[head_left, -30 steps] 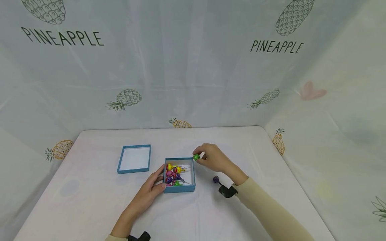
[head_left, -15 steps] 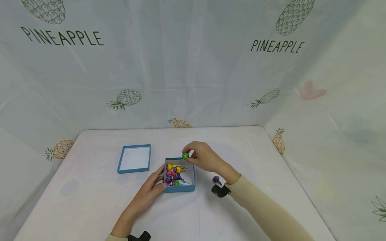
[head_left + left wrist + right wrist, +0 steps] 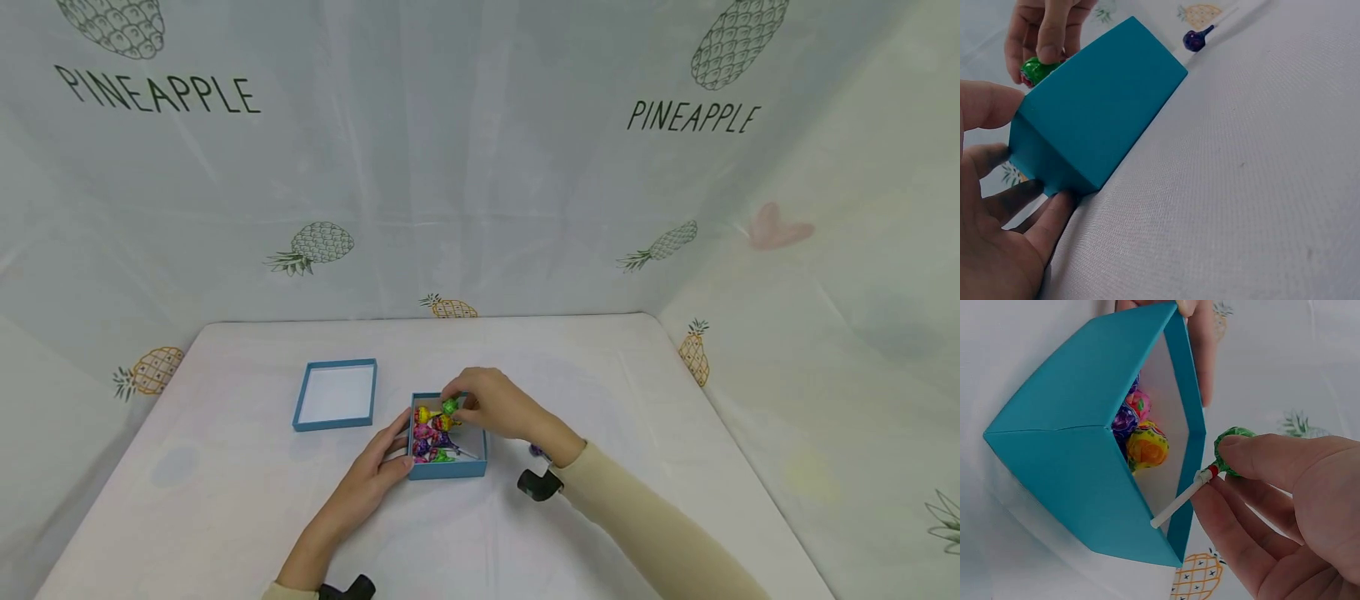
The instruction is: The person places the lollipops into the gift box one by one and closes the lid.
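Observation:
My right hand pinches a green-wrapped lollipop by its ball, over the back part of an open blue box. In the right wrist view its white stick points toward the box's rim. Several lollipops in yellow, pink, purple and green wrappers lie inside, mostly along the left. My left hand holds the box at its left side, thumb at the front corner and fingers along the wall. A purple lollipop lies on the table to the right of the box, partly hidden behind my right wrist in the head view.
The blue-rimmed lid lies with its white inside up, behind and left of the box. White cloth covers the table. A pineapple-print curtain hangs behind and at the sides. Each wrist bears a black camera mount.
My right hand has moved left from beyond the box's right edge to over its inside, then lower, carrying the green lollipop. My left hand and the box have stayed in place.

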`<state>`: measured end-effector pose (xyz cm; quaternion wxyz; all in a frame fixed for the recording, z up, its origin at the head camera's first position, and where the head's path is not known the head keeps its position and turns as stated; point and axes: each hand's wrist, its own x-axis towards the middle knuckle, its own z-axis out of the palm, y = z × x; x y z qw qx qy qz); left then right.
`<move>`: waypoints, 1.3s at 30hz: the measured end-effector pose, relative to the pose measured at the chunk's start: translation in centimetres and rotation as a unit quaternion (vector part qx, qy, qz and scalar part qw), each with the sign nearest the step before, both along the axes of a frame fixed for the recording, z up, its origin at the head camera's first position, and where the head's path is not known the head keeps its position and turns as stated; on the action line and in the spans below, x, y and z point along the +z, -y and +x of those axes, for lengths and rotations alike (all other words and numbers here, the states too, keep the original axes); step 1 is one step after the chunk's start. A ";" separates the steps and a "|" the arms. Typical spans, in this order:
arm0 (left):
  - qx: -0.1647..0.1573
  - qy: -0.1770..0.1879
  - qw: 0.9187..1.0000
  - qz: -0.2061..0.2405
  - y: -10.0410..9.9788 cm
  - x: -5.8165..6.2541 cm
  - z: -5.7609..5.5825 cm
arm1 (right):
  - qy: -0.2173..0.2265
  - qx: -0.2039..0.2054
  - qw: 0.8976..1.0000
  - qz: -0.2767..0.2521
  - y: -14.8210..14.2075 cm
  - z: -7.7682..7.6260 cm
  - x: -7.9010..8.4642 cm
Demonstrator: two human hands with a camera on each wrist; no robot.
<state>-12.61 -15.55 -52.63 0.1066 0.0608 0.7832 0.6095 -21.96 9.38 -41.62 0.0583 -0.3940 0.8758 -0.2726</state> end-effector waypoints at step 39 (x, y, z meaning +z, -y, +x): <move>-0.011 -0.003 1.000 0.023 0.1 -0.1 0.0 | 0.041 0.028 0.997 0.053 1.4 1.5 -3.0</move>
